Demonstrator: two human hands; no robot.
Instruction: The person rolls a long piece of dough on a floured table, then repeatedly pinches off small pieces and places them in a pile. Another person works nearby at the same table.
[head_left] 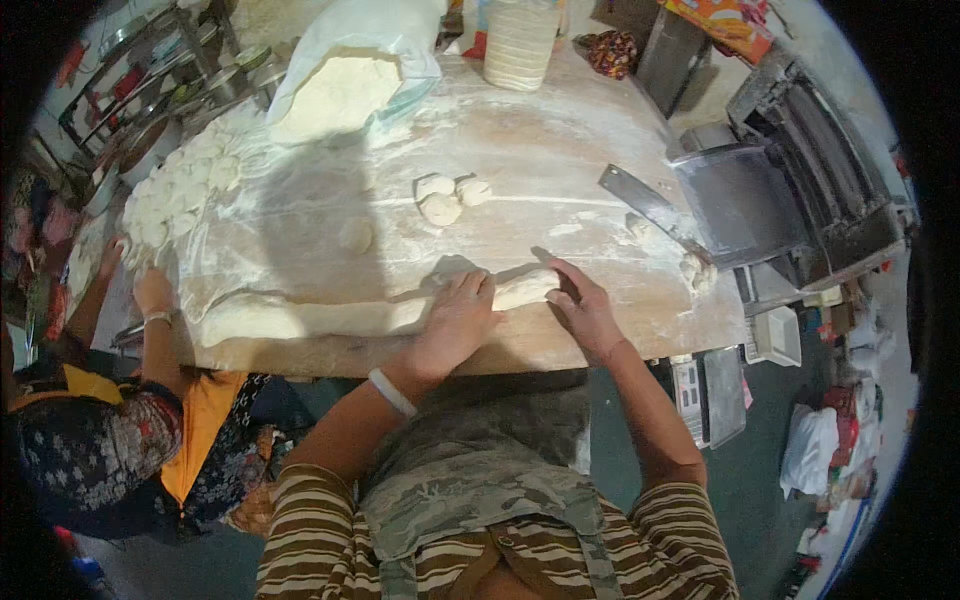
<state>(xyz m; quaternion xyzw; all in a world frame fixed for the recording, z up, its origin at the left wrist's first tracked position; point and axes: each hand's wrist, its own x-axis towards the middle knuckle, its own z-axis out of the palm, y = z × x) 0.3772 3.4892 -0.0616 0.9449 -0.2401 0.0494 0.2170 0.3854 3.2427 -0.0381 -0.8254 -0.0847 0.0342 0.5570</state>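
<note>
A long, pale roll of dough [320,319] lies along the near edge of the floured wooden table, thicker at its left end. My left hand [462,318] is wrapped over it right of the middle, with its fingertips on the far side. At the right end of the roll is my right hand [588,310], thumb and forefinger apart by the tip; the other fingers are partly hidden. Beyond the roll, three dough balls [440,209] sit close together. A flat metal blade with a handle [640,200] lies farther right.
Many small dough pieces [185,190] cover the table's left side, near a co-worker's hand [153,292]. An open flour sack [345,95] and a clear tub [520,45] stand at the back. A dark metal machine [800,190] adjoins the right edge. A scale [690,390] is below.
</note>
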